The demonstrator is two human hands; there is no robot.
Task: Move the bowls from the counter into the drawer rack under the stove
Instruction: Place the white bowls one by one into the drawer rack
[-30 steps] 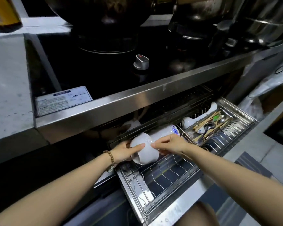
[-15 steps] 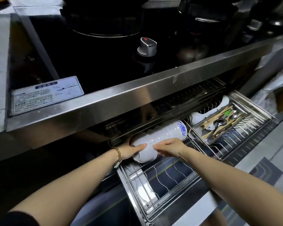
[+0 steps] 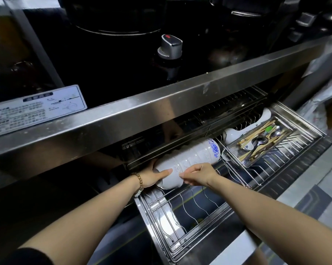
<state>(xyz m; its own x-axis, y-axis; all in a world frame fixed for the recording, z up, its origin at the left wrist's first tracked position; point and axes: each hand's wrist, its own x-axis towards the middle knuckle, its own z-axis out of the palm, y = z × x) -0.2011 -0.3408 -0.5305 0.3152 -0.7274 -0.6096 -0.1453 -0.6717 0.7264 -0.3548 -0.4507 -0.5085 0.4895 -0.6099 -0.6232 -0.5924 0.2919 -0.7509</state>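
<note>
A row of white bowls [image 3: 195,155] is lying on its side, nested one into another, along the far left part of the pulled-out drawer rack [image 3: 155,222] under the stove. The bowl at the right end of the row is showing a blue pattern. Both hands are working at the row's near left end, close together but not touching each other. The left hand [image 3: 151,175], with a bead bracelet [image 3: 139,183] on its wrist, is gripping the end bowl [image 3: 170,181] from the left, thumb lying across its side. The right hand [image 3: 198,174] is pinching the same bowl from the right with curled fingers. The near wire slots of the rack are standing open below the forearms. To the right, a mesh cutlery tray [image 3: 235,152] is holding chopsticks and spoons. Above, the steel stove edge [image 3: 161,104] is overhanging the drawer, with a knob [image 3: 170,47] and a printed label [image 3: 37,109] on the black top.
</note>
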